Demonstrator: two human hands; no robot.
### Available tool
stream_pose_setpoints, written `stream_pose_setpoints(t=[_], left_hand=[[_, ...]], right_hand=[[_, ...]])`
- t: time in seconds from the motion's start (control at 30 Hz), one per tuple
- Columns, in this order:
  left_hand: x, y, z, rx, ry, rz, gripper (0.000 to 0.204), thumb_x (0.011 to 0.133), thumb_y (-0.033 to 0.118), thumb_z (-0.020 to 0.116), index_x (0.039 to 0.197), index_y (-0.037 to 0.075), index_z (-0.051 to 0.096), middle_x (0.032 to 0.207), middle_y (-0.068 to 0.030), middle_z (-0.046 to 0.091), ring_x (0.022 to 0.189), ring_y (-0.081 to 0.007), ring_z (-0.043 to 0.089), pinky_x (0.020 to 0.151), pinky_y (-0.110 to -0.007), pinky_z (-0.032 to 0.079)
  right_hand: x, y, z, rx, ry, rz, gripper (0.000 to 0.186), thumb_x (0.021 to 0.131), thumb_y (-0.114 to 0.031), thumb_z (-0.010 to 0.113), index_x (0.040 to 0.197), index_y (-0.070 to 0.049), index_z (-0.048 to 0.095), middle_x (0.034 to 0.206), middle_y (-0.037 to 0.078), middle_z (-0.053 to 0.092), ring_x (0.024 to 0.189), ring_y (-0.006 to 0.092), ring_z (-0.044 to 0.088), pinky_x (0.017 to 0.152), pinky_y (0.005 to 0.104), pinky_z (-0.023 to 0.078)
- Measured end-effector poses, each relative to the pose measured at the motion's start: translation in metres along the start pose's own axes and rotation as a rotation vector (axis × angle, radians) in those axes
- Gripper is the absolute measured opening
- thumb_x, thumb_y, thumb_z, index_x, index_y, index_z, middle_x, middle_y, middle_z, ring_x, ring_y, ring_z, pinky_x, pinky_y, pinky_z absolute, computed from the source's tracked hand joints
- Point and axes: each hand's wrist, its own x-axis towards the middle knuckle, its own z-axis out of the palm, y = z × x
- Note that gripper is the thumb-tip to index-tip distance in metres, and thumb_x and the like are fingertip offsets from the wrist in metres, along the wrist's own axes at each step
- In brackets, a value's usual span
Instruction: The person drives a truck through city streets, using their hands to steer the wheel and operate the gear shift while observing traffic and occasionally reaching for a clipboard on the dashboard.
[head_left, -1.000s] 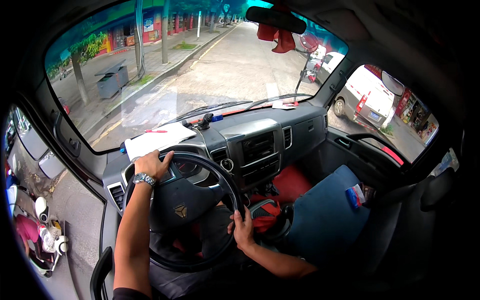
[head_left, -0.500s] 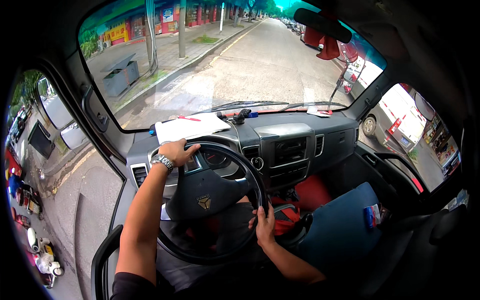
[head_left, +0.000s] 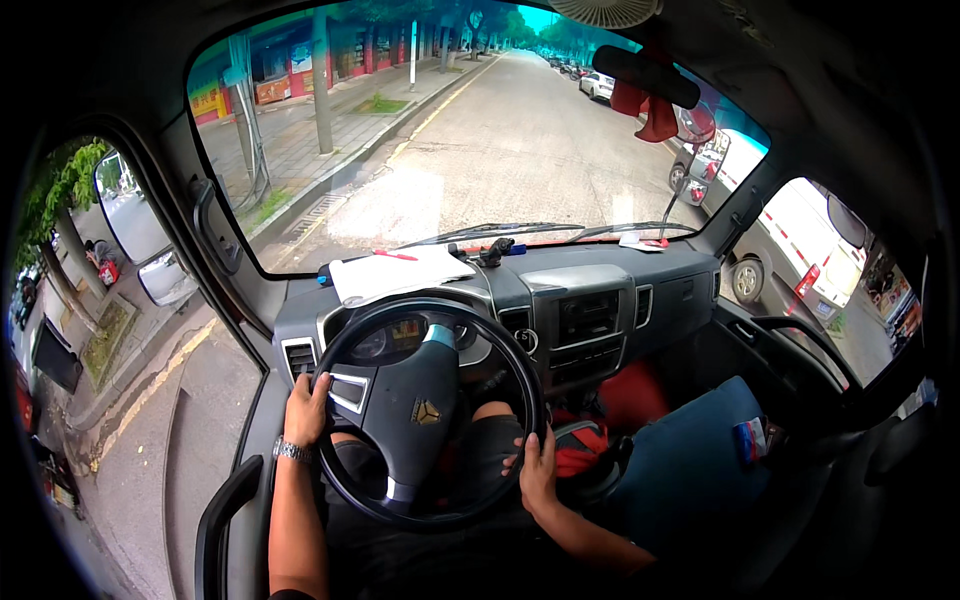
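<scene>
My left hand [head_left: 306,410] grips the left side of a black steering wheel [head_left: 430,305], and a metal watch [head_left: 292,451] is on that wrist. My right hand [head_left: 535,462] is closed on the wheel's lower right rim. Beyond the wheel, white papers [head_left: 395,275] with a red pen [head_left: 395,255] lie on the dashboard [head_left: 570,280], beside a small black mount [head_left: 492,255]. A red cloth [head_left: 580,455] lies around the lever area right of the wheel.
A blue seat [head_left: 680,470] holds a small packet [head_left: 750,440]. Through the windscreen are a road [head_left: 500,150], a left kerb [head_left: 345,160] and parked cars [head_left: 596,86]. A white van [head_left: 810,240] stands close on the right; a side mirror [head_left: 140,220] is on the left.
My left hand has moved down from the wheel's top to its left side, and the wheel has turned anticlockwise. The bin and van outside have shifted backward relative to the cab.
</scene>
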Motion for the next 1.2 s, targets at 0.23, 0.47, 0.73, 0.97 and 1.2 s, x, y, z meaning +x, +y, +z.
stream_pose_setpoints(t=[0.23,0.47,0.73,0.97,1.2], left_hand=[[-0.061,-0.013,0.008,-0.184,0.152,-0.108,0.047,0.109,0.043,0.060,0.111,-0.004,0.061,0.082,-0.0133,0.069,0.074,-0.0222,0.066,0.071,-0.038,0.054],[-0.119,-0.047,0.028,-0.258,0.233,-0.156,0.044,0.110,0.038,0.061,0.122,-0.003,0.054,0.096,-0.0158,0.071,0.085,-0.0234,0.069,0.079,-0.038,0.054],[-0.236,-0.003,0.082,-0.470,-0.770,-0.491,0.060,0.106,0.049,0.064,0.134,-0.004,0.063,0.128,-0.0254,0.069,0.096,-0.0265,0.075,0.087,-0.036,0.059],[-0.185,0.092,0.034,-0.172,-1.502,-0.034,0.076,0.106,0.060,0.056,0.160,0.007,0.048,0.150,-0.0251,0.061,0.138,-0.0364,0.060,0.114,-0.044,0.048],[-0.120,0.149,0.002,-0.448,-1.129,0.344,0.064,0.102,0.034,0.073,0.155,0.006,0.051,0.142,-0.0163,0.068,0.131,-0.0283,0.067,0.109,-0.041,0.053]], right_hand=[[-0.020,0.001,0.001,-0.148,-0.036,-0.048,0.063,0.117,-0.035,0.045,0.167,-0.006,0.019,0.113,0.012,0.060,0.077,0.0179,0.068,0.072,0.0342,0.059],[-0.062,0.007,-0.003,-0.481,-0.036,0.059,0.060,0.117,-0.039,0.039,0.163,-0.005,0.020,0.128,0.015,0.063,0.099,0.0255,0.070,0.081,0.0380,0.061],[0.008,-0.034,-0.004,0.081,0.037,0.333,0.050,0.116,-0.045,0.044,0.147,-0.006,0.039,0.118,0.010,0.064,0.096,0.0193,0.069,0.074,0.0379,0.061],[0.154,-0.098,0.053,-0.732,-0.248,-0.207,0.046,0.113,-0.041,0.050,0.144,-0.008,0.057,0.113,0.017,0.072,0.099,0.0310,0.073,0.087,0.0425,0.057],[0.209,-0.166,0.220,-1.460,-0.594,-0.474,0.055,0.111,-0.053,0.041,0.123,-0.008,0.071,0.115,0.019,0.076,0.109,0.0395,0.071,0.095,0.0515,0.055]])
